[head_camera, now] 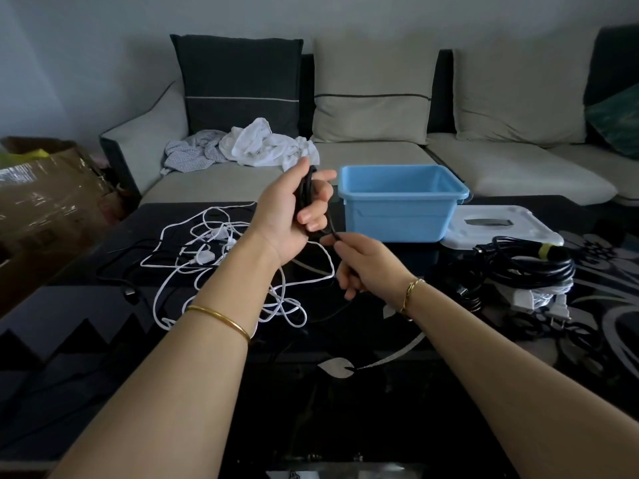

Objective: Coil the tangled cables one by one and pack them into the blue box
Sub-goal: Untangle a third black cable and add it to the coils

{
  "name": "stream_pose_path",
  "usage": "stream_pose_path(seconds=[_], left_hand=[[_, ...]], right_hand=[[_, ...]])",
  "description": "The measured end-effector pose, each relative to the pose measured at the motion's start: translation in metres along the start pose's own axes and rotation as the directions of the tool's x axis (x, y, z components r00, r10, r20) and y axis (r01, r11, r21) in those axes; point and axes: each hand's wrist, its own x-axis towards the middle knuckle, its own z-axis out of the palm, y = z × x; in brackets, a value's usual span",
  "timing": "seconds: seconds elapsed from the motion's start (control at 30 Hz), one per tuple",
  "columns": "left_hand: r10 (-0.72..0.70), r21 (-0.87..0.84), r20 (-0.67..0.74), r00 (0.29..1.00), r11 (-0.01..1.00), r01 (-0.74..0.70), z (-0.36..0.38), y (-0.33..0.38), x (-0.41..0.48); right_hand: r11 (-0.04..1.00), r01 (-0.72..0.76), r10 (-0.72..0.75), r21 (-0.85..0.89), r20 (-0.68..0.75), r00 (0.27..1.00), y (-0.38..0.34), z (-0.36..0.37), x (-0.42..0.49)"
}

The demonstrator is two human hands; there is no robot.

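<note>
Black cable [306, 191] in hand, raised above the table's [311, 392] middle, part-wound into a few loops. Left hand [290, 209] grips the loops, thumb on one side and fingers curled round the other. Right hand [363, 264], just below and nearer, pinches the free run of the same cable between thumb and fingertips; the tail drops to the table top and trails off toward the near side. Judgement: coiling of this cable is under way, not finished, with slack left to wind. Blue box [397, 219] stands at the table's far edge, right of the hands, open; no cable shows over its rim, its floor is hidden, so packing likely has not begun. White lid [501, 226] lies flat just beside the box on its right. Toward the right edge: a black bundle [529, 261] with a yellow band, already looped, and a white bundle with a plug [539, 297] nearer, both outside the box. Toward the left edge: white cables [207, 257] in a loose tangle, plus another dark cable [128, 292] beside them, all uncoiled. Most of the job remains. Beyond the table: sofa [380, 157] with crumpled clothes [256, 143]; a cardboard carton [45, 195] at far left.
</note>
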Motion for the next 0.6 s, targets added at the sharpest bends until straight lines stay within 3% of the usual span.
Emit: stream_pose_path(seconds=[0.2,0.3,0.43,0.5,0.6], left_hand=[[0.088,-0.23,-0.044,0.995,0.969,-0.096,0.001,-0.004,0.004],[0.103,-0.203,-0.128,0.986,0.971,-0.128,-0.005,-0.007,0.007],[0.208,0.082,-0.256,0.944,0.978,-0.193,-0.011,-0.016,0.013],[0.312,0.359,-0.245,0.918,0.909,-0.213,-0.012,-0.019,0.013],[0.344,0.572,-0.19,0.92,0.8,-0.181,-0.014,-0.024,0.01]], right_hand=[[0.911,0.076,0.015,-0.404,0.217,0.976,-0.011,0.014,-0.004],[0.851,0.106,0.049,-0.514,0.278,0.959,-0.019,0.014,-0.009],[0.735,0.196,-0.079,-0.649,0.206,0.975,-0.042,0.004,-0.014],[0.682,0.208,-0.158,-0.701,0.137,0.978,-0.052,-0.005,-0.017],[0.66,0.163,-0.253,-0.733,-0.012,0.967,-0.06,-0.017,-0.021]])
